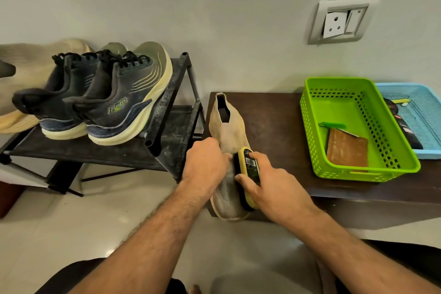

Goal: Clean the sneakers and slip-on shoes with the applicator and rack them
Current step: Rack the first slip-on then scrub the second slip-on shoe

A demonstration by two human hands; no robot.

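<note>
Slip-on shoe [229, 136] on dark table [274, 126]; left hand [205, 162] grips its upper; right hand [269, 181] holds applicator [247, 174] against it; sneakers [95, 95] racked.

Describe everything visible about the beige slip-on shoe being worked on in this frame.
The beige slip-on shoe has a knit, mesh-looking upper, a sock-like collar with a dark lining and a pale sole edge. It lies lengthwise on the dark brown table, collar toward the wall, toe overhanging the near edge. The left hand grips its midsection from the left side. The right hand holds a yellow-and-black applicator against its right side. Its toe area looks greyer than the heel.
</note>
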